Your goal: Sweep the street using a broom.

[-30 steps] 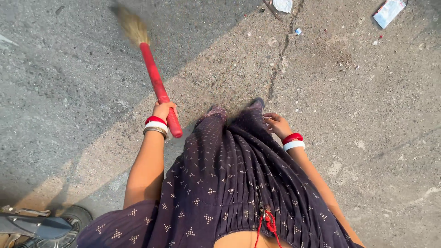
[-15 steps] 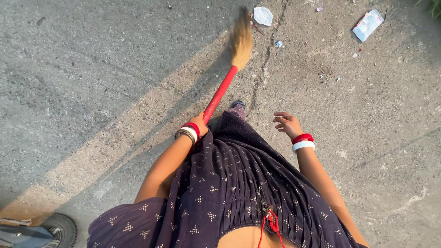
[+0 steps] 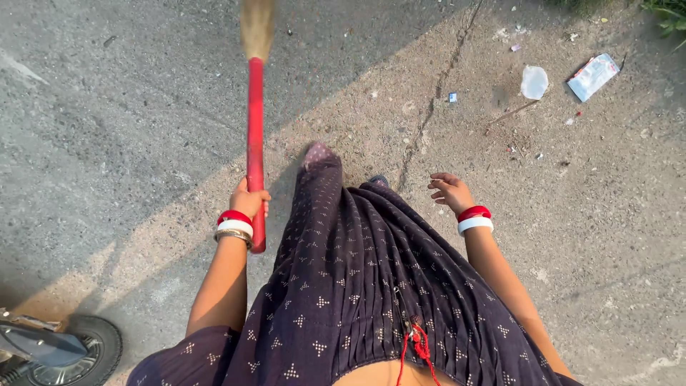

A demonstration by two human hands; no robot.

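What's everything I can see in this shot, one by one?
broom: one, red handle, straw bristles, pointing ahead on the left
crumpled wrapper: one, whitish, upper right ground
flat packet: one, white and blue, far upper right
twig: one, thin, beside the wrapper
wheel: one, black tyre, bottom left corner
ground: cracked grey pavement
dress: one, dark with small dots
left hand: gripping the broom handle, red and white bangles
right hand: empty, fingers curled, red and white bangles
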